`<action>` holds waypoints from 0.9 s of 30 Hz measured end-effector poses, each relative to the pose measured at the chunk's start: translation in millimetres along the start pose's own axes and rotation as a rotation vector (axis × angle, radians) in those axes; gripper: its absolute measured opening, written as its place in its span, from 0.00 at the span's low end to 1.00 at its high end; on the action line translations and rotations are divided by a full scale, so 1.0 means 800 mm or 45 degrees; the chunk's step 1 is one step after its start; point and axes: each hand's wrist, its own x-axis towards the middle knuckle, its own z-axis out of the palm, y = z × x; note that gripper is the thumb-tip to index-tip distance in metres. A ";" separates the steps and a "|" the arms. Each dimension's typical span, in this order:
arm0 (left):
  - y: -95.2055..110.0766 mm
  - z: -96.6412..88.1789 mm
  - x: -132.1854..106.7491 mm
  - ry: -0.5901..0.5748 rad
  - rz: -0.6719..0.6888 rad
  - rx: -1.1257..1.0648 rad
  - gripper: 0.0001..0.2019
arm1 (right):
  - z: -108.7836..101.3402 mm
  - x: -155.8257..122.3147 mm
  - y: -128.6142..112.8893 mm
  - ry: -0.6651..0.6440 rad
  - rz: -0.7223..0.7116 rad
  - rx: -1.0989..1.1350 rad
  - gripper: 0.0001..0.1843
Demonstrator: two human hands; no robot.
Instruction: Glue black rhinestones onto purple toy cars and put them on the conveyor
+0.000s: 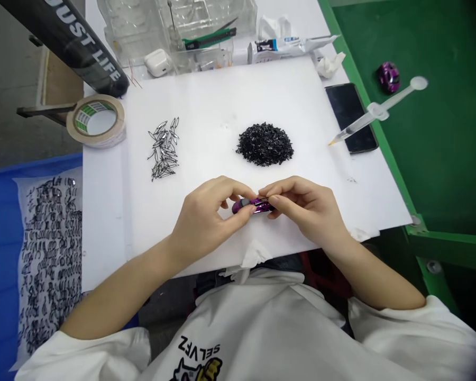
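Note:
Near the front edge of the white board, a small purple toy car is held between both hands, just above the surface. My left hand is closed on the car's left end, thumb below and index finger above. At the right end, my right hand pinches with thumb and index finger against the car. Its fingertips cover part of the body, and I cannot make out whether a small piece is also between them. Beyond the hands lie a heap of small shiny black parts and, to the left, thin black outline-shaped pieces.
A tape roll and black cylinder stand left. Clear plastic trays, a green cutter and a white earbud case lie behind. A syringe rests over a phone; another purple car sits right.

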 end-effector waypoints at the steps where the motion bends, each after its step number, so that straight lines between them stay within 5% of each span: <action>1: 0.001 0.002 0.000 0.031 0.017 0.004 0.05 | 0.000 0.000 0.000 -0.001 -0.009 -0.004 0.05; 13: 0.011 0.003 -0.004 0.148 -0.060 0.135 0.06 | 0.001 -0.001 -0.001 -0.024 -0.065 -0.009 0.05; 27: 0.007 0.003 -0.003 0.001 -0.124 0.240 0.08 | -0.001 -0.001 0.005 -0.080 -0.102 0.165 0.10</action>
